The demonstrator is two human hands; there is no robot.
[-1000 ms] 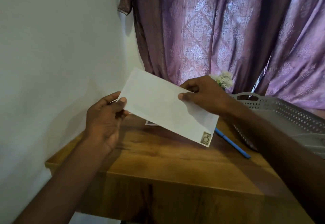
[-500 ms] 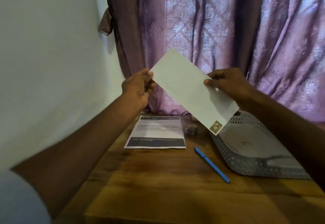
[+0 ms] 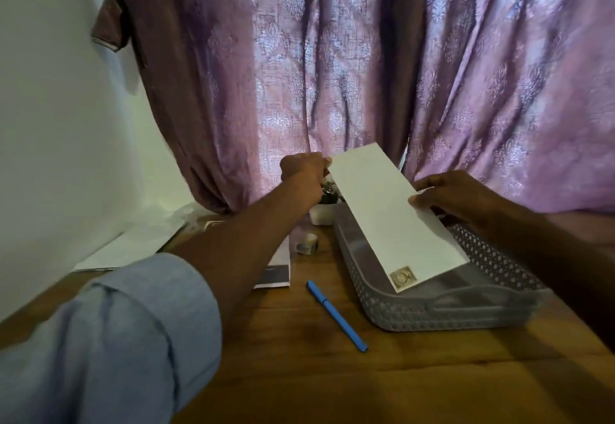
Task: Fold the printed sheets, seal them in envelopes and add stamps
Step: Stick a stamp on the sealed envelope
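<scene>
Curtain hangs behind wooden table beside wall.

Plain white paper envelope with small tan-and-brown stamp, grey perforated plastic tray, bright blue pen, warm brown wood-grain table, mauve damask-patterned curtain, pale blue sleeve.

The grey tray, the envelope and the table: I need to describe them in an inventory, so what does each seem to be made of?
Grey tray: looks like moulded plastic, matte, with walls pierced by regular small holes.
Envelope: white paper, matte, thin and flat, a stamp at one corner.
Table: brown with grain streaks and a mild sheen; solid wood or wood-look laminate, which cannot be told.
</scene>
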